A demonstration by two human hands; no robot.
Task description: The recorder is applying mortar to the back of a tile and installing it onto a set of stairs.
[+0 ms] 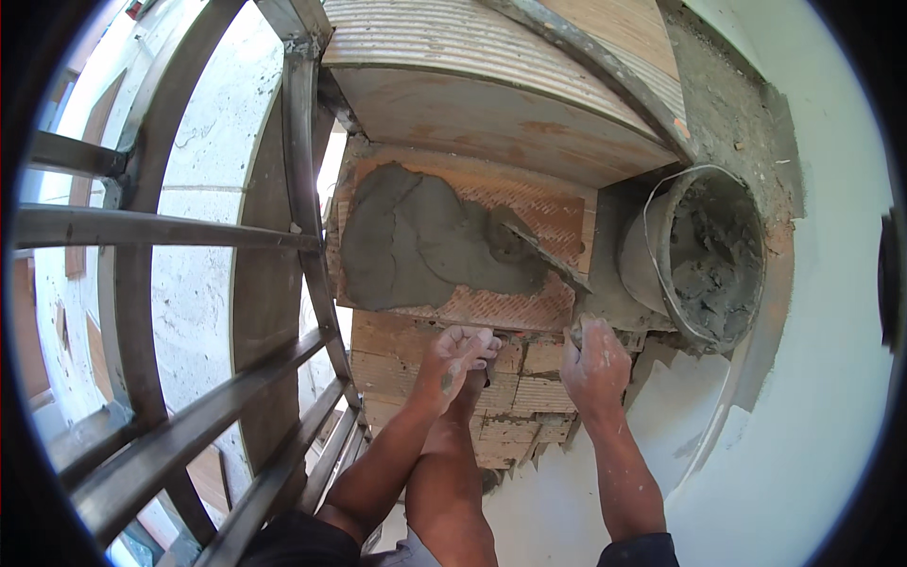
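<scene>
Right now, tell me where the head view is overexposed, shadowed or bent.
Head view: daylight blows out the pale wall behind the metal railing; the railing bars curve toward the rim from fisheye distortion; the grey mortar on the brick step is evenly lit and sharp; the bucket interior is dim; black corners frame the image.

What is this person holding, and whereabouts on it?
The right hand grips a mortar-smeared metal trowel by its handle end. The left hand holds nothing, resting on the brick step.

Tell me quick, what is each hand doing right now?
Left hand: holds nothing, fingers curled over the edge of the brick step.
Right hand: closed on the trowel, whose blade lies on the wet mortar.
</scene>
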